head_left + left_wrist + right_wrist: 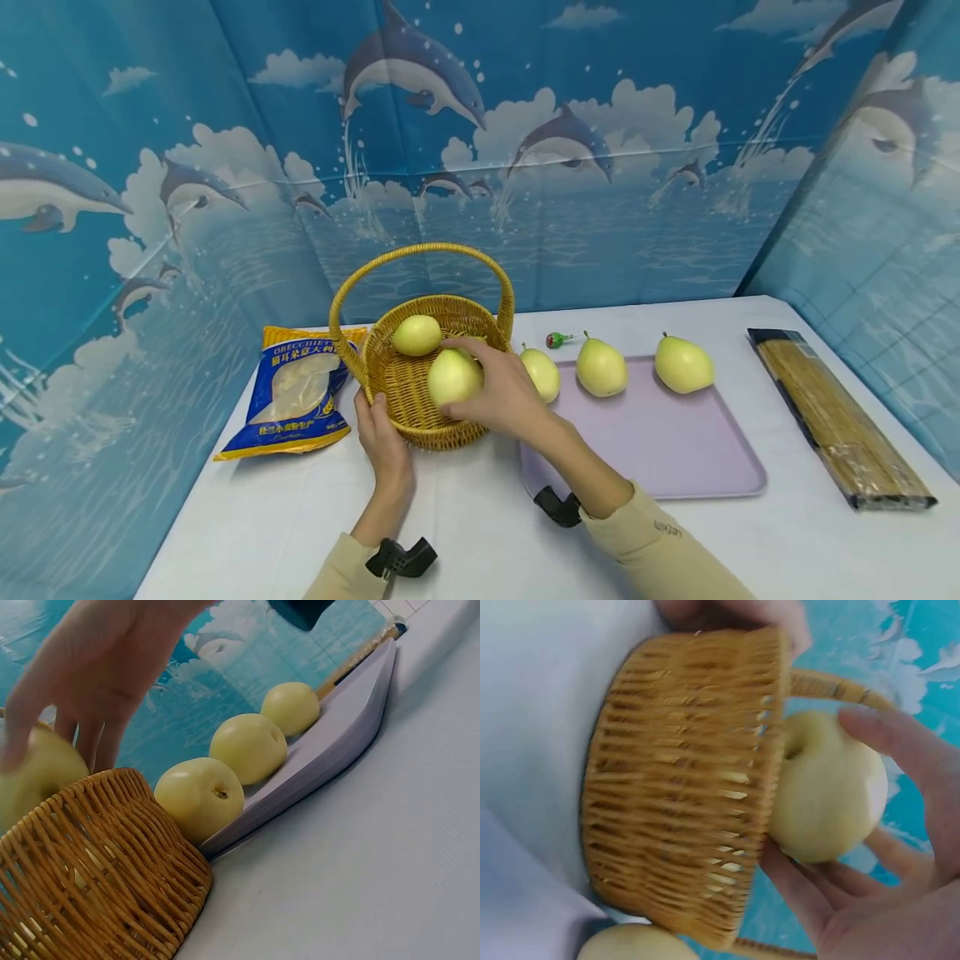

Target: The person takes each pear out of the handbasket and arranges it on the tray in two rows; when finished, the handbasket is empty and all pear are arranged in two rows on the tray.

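Observation:
My right hand (504,387) grips a yellow-green pear (454,380) between thumb and fingers at the mouth of a wicker basket (408,400). The right wrist view shows this pear (829,787) level with the basket's rim, fingers curled around it. Against the front left side of the basket, my left hand (386,446) holds the wall near the rim; part of its grip is hidden. Inside the basket lies another pear (416,335), and a bit of yellow-green shows behind my right hand. Three more pears, including one at the right (684,364), sit along the lilac tray's (645,450) far edge.
A blue and yellow pasta bag (296,396) lies left of the basket. Behind the tray is a small red and green wrapped lollipop (557,339). A long pack of dry noodles (840,417) lies at the far right. The basket's tall handle (423,248) arches above its mouth.

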Available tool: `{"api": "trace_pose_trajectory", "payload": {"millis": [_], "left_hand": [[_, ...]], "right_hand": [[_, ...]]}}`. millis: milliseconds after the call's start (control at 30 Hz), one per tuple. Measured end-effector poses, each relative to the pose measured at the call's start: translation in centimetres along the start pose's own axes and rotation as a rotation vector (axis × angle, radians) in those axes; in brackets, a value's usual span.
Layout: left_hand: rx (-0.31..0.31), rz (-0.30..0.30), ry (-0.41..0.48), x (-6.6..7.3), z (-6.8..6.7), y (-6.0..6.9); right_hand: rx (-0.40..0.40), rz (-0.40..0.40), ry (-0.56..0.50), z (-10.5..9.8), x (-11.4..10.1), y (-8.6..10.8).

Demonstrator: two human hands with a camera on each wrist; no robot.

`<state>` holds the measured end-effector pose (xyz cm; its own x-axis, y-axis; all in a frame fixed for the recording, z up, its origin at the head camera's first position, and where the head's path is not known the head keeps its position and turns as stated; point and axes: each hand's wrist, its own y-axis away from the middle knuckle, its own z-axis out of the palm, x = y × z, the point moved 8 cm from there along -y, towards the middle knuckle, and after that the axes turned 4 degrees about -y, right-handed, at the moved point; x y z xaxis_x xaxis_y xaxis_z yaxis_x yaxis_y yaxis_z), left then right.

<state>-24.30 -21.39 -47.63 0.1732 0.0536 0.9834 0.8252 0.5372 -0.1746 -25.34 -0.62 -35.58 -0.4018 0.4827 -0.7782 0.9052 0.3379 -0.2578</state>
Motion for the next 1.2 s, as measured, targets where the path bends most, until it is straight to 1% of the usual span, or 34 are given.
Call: {"api": "trace_pose_trajectory", "payload": {"millis": [133,267,367,500,600,667,833,933,1067,1200], "left_hand": [[-0.008,-0.01,-0.017,-0.1,0.0,-0.2],[-0.006,-0.013,-0.021,-0.2,-0.1,-0.5],[-0.005,-0.02,-0.021,-0.3,-0.1,-0.6],[-0.015,-0.017,-0.022,-0.3,0.0,-0.8],[-0.02,-0.005,-0.015,-0.2,0.1,-1.0],[-0.026,-0.003,-0.012,-0.1,0.2,-1.1],[-0.022,-0.01,-0.015,-0.1,0.2,-1.2],[-0.023,-0.017,-0.017,-0.2,0.2,-1.1],[-0.032,-0.024,-0.018,-0.3,0.2,-1.1],[-0.037,-0.024,-0.015,-0.1,0.2,-1.3]], "right_hand": [[0.015,-0.005,-0.087,-1.5,-0.8,1.5],[0.027,0.018,-0.108,-2.9,-1.0,2.8],[0.032,0.058,-0.096,-3.9,-0.3,4.0],[0.022,0.125,-0.093,-4.7,1.4,5.7],[0.013,0.15,-0.076,-5.2,2.7,6.9],[0.007,0.148,-0.048,-5.4,3.3,7.6],[-0.022,0.156,0.026,-5.3,4.6,8.8],[-0.047,0.211,0.074,-4.9,5.4,9.3],[-0.104,0.282,0.133,-4.1,6.3,9.6],[-0.149,0.299,0.16,-3.6,6.5,9.6]]}}
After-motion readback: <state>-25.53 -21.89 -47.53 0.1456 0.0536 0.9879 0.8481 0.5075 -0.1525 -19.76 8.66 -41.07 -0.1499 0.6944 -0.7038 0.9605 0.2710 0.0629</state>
